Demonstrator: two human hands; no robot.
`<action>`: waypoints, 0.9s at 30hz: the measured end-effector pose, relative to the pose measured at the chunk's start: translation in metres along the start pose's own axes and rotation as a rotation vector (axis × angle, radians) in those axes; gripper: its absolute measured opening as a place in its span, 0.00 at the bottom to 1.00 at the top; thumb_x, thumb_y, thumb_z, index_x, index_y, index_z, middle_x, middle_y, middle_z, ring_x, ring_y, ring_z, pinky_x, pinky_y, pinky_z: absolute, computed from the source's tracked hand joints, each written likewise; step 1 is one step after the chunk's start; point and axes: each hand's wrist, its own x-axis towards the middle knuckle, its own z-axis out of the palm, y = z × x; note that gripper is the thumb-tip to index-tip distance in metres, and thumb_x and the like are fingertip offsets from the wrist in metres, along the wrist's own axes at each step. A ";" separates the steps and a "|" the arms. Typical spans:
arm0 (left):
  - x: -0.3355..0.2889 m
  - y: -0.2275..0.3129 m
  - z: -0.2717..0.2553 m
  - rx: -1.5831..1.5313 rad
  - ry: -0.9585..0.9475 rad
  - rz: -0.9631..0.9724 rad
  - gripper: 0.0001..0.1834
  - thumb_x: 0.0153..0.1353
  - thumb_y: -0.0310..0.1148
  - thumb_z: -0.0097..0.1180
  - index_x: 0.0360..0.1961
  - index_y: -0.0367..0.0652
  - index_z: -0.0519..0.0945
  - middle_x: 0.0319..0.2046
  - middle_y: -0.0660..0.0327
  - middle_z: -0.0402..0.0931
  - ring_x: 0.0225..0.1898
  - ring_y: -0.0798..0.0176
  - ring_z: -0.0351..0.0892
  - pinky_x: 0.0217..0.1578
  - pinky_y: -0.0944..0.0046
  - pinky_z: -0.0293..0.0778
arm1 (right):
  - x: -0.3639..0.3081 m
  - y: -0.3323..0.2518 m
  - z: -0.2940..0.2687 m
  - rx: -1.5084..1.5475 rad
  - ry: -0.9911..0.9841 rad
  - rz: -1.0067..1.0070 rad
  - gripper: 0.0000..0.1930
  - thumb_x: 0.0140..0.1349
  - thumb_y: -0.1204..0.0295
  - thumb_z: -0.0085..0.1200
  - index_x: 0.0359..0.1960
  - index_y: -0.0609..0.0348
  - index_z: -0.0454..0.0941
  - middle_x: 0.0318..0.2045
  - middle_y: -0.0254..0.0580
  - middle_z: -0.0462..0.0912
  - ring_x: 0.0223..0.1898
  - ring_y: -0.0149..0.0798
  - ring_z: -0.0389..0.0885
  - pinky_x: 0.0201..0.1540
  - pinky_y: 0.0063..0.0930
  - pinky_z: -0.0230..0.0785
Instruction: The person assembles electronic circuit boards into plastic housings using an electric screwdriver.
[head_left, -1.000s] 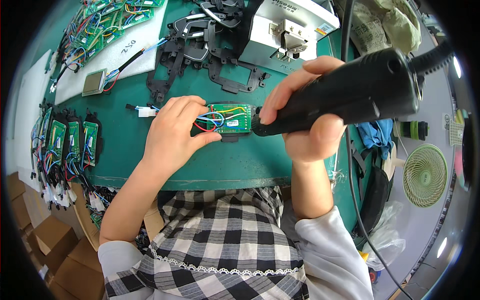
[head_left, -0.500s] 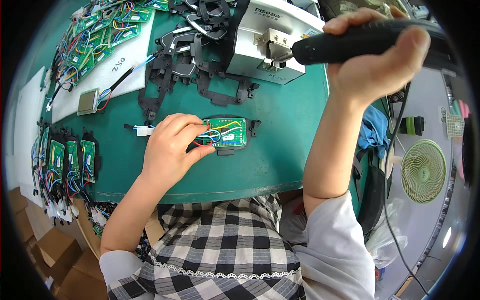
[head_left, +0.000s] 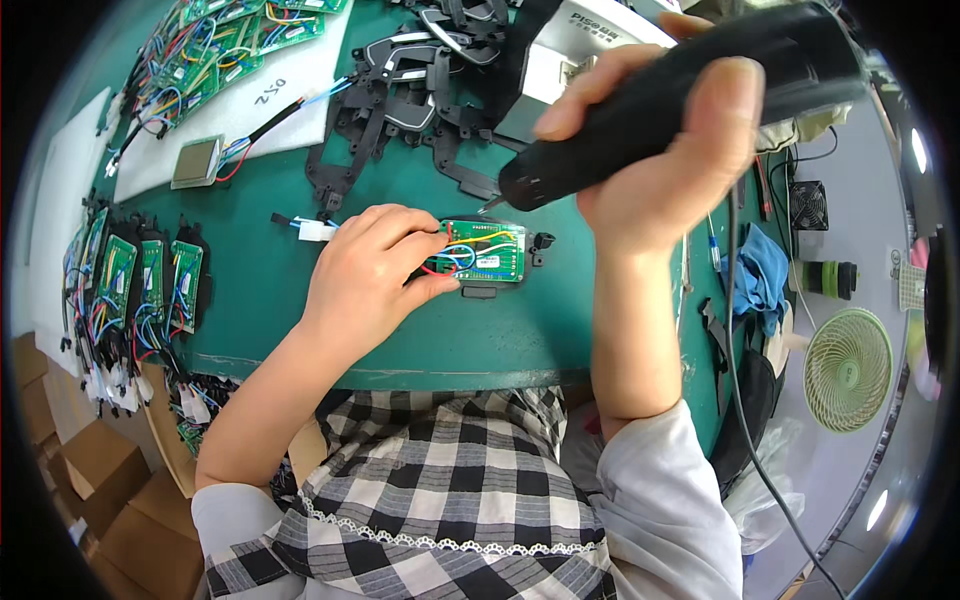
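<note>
one green rectangular circuit board [head_left: 503, 250] is lying on the dark-green table [head_left: 270, 310]. the left hand [head_left: 365, 270], partly curled, is clasping the board's left end. the right hand [head_left: 650, 205], wrapped around a black cylindrical power screwdriver [head_left: 640, 130], is holding its metal tip [head_left: 489, 207] near the board's far edge.

A green tabletop [head_left: 500, 350], its near edge worn pale, carries a black-backed circuit board [head_left: 500, 265] lying flat near the middle, with a white connector [head_left: 315, 231] to its left. Farther back rest a white foam sheet [head_left: 308, 75], a jumble of black plastic frames [head_left: 345, 160] and a pale box-shaped device [head_left: 535, 95]; along the left side lies a row of green boards [head_left: 152, 275], their wires trailing toward the near edge.
</note>
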 end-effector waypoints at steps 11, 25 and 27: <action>-0.003 0.000 0.001 -0.004 0.015 -0.001 0.19 0.43 0.35 0.73 0.37 0.40 0.82 0.42 0.63 0.78 0.46 0.57 0.77 0.46 0.57 0.74 | -0.028 0.004 0.036 0.184 -0.136 0.156 0.19 0.55 0.61 0.69 0.36 0.62 0.75 0.23 0.34 0.78 0.20 0.26 0.74 0.24 0.20 0.66; -0.001 0.002 -0.005 0.038 -0.050 -0.030 0.22 0.44 0.37 0.74 0.41 0.42 0.82 0.45 0.61 0.78 0.50 0.55 0.77 0.50 0.55 0.70 | -0.002 0.004 0.012 0.064 -0.107 -0.055 0.33 0.63 0.44 0.49 0.49 0.69 0.70 0.18 0.45 0.78 0.14 0.36 0.76 0.18 0.26 0.68; 0.001 0.010 -0.006 0.052 -0.049 -0.030 0.22 0.45 0.39 0.74 0.40 0.41 0.82 0.45 0.61 0.78 0.49 0.53 0.77 0.51 0.54 0.70 | 0.033 -0.003 -0.028 0.008 0.003 -0.198 0.36 0.64 0.40 0.43 0.49 0.68 0.69 0.18 0.48 0.77 0.14 0.40 0.75 0.18 0.30 0.69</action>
